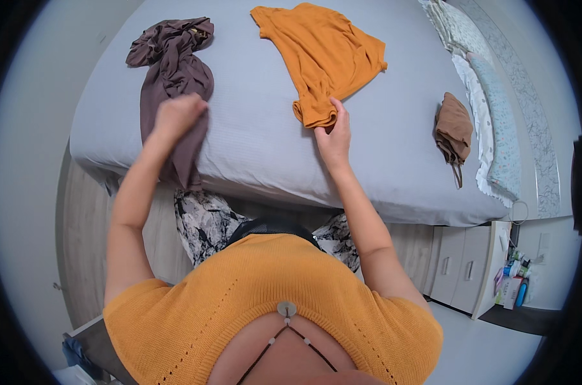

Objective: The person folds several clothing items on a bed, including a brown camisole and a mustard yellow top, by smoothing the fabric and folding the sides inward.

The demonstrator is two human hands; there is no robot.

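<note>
An orange knitted top point(323, 51) lies spread on the bed, its near end gathered into folds. My right hand point(334, 138) pinches that near end between thumb and fingers. To the left, a purple-brown garment point(178, 74) is stretched lengthwise, bunched at its far end, its near end hanging over the bed's front edge. My left hand point(178, 115) is over the middle of this garment, slightly blurred, its fingers curled closed. Whether cloth is caught in them is hidden.
The bed point(252, 147) has a light grey sheet. A folded brown garment with thin straps point(454, 131) lies at the right, near a pale blue patterned pillow point(501, 122). A drawer cabinet point(461, 266) and small items point(514, 282) stand beyond the bed's right front corner.
</note>
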